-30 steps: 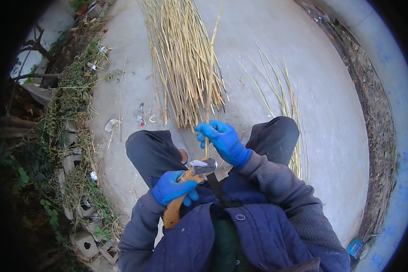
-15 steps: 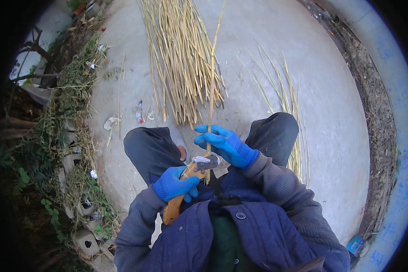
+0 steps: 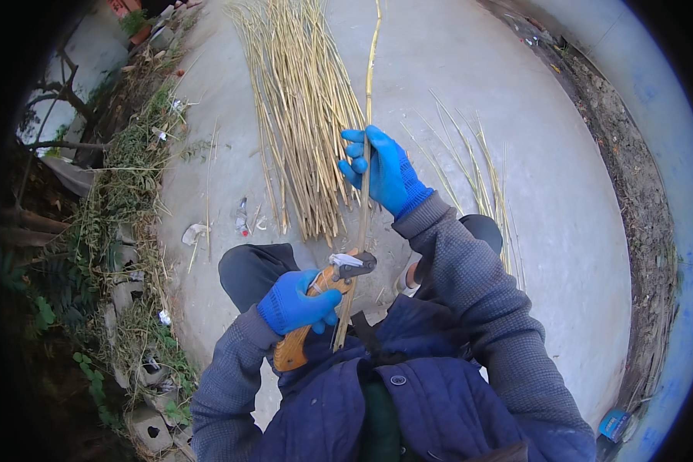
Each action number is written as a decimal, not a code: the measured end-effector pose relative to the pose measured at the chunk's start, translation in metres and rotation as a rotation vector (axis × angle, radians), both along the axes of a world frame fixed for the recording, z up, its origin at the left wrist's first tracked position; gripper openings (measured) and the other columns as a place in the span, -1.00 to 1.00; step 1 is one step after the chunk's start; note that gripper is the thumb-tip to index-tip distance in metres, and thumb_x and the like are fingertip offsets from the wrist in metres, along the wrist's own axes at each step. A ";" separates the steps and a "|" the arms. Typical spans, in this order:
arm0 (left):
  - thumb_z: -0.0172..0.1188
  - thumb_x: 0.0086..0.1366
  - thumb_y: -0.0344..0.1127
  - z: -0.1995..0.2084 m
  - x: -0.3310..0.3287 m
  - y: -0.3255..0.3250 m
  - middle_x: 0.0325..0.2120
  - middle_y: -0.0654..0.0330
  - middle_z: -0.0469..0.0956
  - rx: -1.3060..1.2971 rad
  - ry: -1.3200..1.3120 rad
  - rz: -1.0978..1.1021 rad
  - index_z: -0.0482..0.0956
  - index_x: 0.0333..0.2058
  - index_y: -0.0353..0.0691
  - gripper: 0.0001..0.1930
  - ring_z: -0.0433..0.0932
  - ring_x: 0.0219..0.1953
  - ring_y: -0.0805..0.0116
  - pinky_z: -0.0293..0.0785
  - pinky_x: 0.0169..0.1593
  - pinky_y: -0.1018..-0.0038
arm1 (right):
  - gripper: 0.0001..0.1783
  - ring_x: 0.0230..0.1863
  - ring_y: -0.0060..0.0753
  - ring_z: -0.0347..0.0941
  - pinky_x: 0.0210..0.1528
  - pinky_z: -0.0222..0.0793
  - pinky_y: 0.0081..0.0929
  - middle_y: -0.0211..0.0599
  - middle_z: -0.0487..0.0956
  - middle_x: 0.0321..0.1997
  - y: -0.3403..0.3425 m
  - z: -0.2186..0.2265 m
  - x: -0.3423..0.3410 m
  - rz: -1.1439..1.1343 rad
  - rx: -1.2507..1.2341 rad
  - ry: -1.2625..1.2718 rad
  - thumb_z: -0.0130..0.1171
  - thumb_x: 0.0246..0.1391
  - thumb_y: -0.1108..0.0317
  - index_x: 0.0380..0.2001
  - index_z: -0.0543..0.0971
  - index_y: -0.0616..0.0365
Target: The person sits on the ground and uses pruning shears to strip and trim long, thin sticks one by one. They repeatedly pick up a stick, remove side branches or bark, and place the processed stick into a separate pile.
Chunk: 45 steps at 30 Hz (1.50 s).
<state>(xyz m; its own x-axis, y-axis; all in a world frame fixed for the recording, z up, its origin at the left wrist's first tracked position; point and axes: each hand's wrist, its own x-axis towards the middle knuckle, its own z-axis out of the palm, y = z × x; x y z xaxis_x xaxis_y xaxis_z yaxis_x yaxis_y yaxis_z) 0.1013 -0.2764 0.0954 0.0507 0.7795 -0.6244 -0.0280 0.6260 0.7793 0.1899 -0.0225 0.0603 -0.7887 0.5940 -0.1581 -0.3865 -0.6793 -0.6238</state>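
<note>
In blue gloves, both my hands are at work in front of my lap. My left hand (image 3: 299,300) is closed round a wooden-handled hand tool (image 3: 291,350) with a dark metal head and white wrapping near its top. A long pale cane stalk (image 3: 370,61) runs past that metal head, its near end above my lap and its far end reaching the top edge of the view. Further out along the stalk, my right hand (image 3: 385,169) has its fingers bent round it. Exactly how the tool's head meets the stalk is hard to make out.
A large bundle of canes (image 3: 300,115) lies on the concrete floor (image 3: 431,46) ahead. Several thinner stalks (image 3: 481,173) lie to the right. Dry weeds and hollow blocks (image 3: 148,430) line the left side, and a pale wall (image 3: 662,154) curves along the right.
My right hand has moved away from me, farther from the tool. The stalk's near end now extends farther past the tool toward my lap. My left hand still grips the tool, almost in place.
</note>
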 end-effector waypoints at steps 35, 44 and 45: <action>0.17 0.32 -0.25 0.024 -0.002 0.098 -0.47 -0.02 0.63 0.253 0.010 -0.025 0.49 -0.09 -0.44 -0.66 0.63 -0.53 0.32 0.62 -0.47 0.44 | -0.46 -0.20 -0.42 0.54 0.05 0.48 -0.38 -0.25 0.56 -0.20 0.052 0.038 0.055 -0.172 0.445 -0.118 -0.04 0.33 0.02 0.11 0.39 0.29; 0.18 0.32 -0.22 -0.008 0.007 0.172 -0.43 0.04 0.63 0.413 -0.046 0.132 0.50 -0.08 -0.41 -0.65 0.63 -0.48 0.30 0.62 -0.41 0.48 | -0.53 -0.37 -0.43 0.56 -0.28 0.51 -0.43 -0.17 0.60 -0.26 -0.055 0.001 0.109 -0.218 0.628 -0.610 -0.03 0.33 0.06 0.08 0.42 0.24; 0.18 0.32 -0.23 -0.014 0.012 0.176 -0.42 0.06 0.63 0.399 -0.065 0.156 0.50 -0.08 -0.41 -0.65 0.63 -0.48 0.30 0.61 -0.40 0.49 | -0.56 -0.39 -0.39 0.57 -0.29 0.51 -0.40 -0.14 0.60 -0.28 -0.053 -0.002 0.111 -0.186 0.612 -0.674 -0.02 0.32 0.08 0.05 0.43 0.22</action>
